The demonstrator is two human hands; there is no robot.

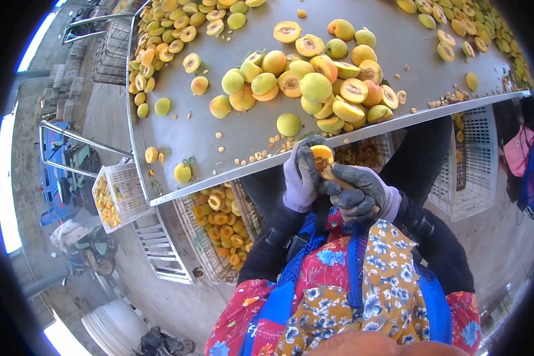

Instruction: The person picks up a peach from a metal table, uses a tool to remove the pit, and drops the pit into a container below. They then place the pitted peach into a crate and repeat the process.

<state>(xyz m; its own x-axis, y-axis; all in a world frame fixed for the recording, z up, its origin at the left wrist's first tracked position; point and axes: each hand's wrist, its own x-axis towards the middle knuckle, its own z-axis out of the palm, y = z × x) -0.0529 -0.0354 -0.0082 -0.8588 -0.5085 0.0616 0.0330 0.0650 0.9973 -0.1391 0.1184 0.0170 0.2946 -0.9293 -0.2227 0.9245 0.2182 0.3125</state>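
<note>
Both my hands wear grey-coated work gloves and meet just in front of the metal table's edge. My left hand grips a cut apricot, its orange inside facing up between thumb and fingers. Wrapped around a small tool with a wooden-looking handle, my right hand brings the tool's front end against the fruit; the tip is hidden there. Beyond my hands, a pile of whole and halved apricots lies on the metal table. A single whole apricot sits close to my left hand.
Loose pits are scattered along the table's raised edge. Under it, left of my body, stands a crate of apricot halves; a white crate is at the right. Another crate hangs around the left corner. More apricots line the far left.
</note>
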